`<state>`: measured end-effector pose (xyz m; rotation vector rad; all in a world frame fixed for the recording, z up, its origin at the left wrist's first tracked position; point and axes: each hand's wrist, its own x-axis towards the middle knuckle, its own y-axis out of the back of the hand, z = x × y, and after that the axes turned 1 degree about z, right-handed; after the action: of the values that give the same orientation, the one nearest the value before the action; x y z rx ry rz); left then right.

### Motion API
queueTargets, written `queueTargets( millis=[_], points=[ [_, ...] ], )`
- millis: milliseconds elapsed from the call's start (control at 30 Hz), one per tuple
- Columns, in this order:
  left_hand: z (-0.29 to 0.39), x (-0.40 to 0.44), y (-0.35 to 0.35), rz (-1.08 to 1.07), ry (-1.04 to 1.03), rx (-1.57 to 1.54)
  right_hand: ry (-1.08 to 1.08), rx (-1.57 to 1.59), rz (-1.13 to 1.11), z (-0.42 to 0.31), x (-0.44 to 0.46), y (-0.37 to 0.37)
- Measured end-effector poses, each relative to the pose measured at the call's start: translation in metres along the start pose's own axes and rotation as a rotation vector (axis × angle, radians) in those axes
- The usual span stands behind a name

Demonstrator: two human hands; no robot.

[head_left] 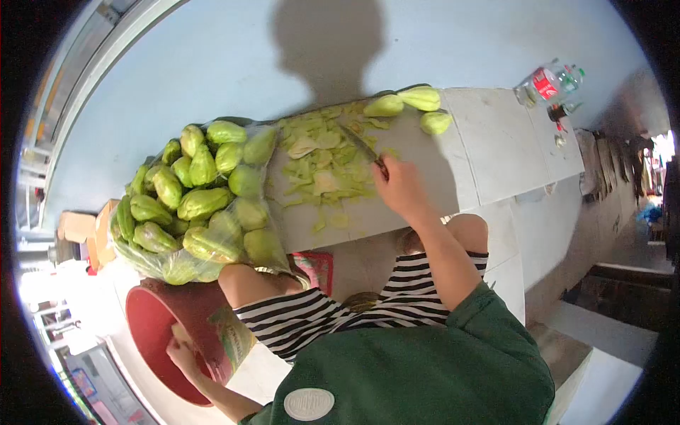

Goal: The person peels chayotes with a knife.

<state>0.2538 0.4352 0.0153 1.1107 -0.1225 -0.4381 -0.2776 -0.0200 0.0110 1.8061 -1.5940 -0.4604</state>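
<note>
My right hand [401, 185] is closed around the handle of a knife [363, 147], whose blade points up and left over a heap of green peelings [322, 159] on the tiled ledge. Down at the lower left, my left hand [185, 356] reaches inside a red bucket [150, 312]. Its fingers are around a pale peeled chayote [180, 333], partly hidden by the hand. Left of the peelings stands a clear plastic bag full of green chayotes [202, 166]. Several lighter chayotes [419, 98] lie at the ledge's back edge.
A plastic bottle with a red label [545, 83] and a small dark bottle [559, 112] stand at the ledge's far right. Cardboard boxes [103, 230] are behind the bag. My knees [467, 234] are close to the ledge's front edge. A pale wall [212, 71] rises behind it.
</note>
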Motion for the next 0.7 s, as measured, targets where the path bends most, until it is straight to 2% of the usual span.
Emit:
queueTargets(
  millis=[33,67,133,167,233,367,433,467,533,567,600,633,667,700],
  points=[
    [0.019,-0.022,-0.003,-0.139,0.196,-0.02,0.016,0.038,-0.02,0.002,-0.002,0.003],
    [0.021,-0.029,-0.008,-0.145,0.186,-0.019,0.01,0.035,-0.012,0.004,-0.005,0.007],
    [0.023,-0.041,-0.017,-0.355,0.184,-0.401,-0.038,0.041,-0.075,0.004,-0.011,0.016],
    [0.026,-0.045,-0.017,-0.359,0.181,-0.4,-0.041,0.039,-0.073,0.005,-0.013,0.02],
    [0.044,-0.051,-0.015,-0.436,0.243,-0.645,-0.053,-0.001,-0.088,0.006,-0.014,0.028],
    [0.038,-0.031,-0.019,-0.482,0.312,-0.755,-0.052,0.017,-0.003,0.016,-0.017,0.033],
    [0.047,-0.016,-0.026,-0.046,0.044,-0.359,-0.029,0.027,0.055,0.025,-0.016,0.035],
    [0.051,-0.01,-0.028,-0.05,0.041,-0.356,-0.034,0.026,0.058,0.029,-0.016,0.037],
    [0.116,-0.013,-0.027,0.479,-0.294,0.207,-0.077,0.054,0.062,0.031,-0.012,0.043],
    [0.17,-0.027,-0.034,0.448,-0.387,0.048,-0.081,0.055,0.064,0.036,-0.012,0.043],
    [0.215,-0.036,-0.043,0.414,-0.478,-0.112,0.003,-0.047,0.152,0.043,-0.01,0.042],
    [0.214,-0.012,-0.063,0.273,-0.499,-0.306,0.087,-0.149,0.24,0.047,-0.008,0.041],
    [0.273,-0.037,-0.075,0.193,-0.522,-0.173,0.085,-0.148,0.241,0.045,-0.006,0.045],
    [0.309,-0.047,-0.1,0.026,-0.657,-0.371,-0.038,-0.101,0.197,0.038,-0.003,0.056]
  ],
)
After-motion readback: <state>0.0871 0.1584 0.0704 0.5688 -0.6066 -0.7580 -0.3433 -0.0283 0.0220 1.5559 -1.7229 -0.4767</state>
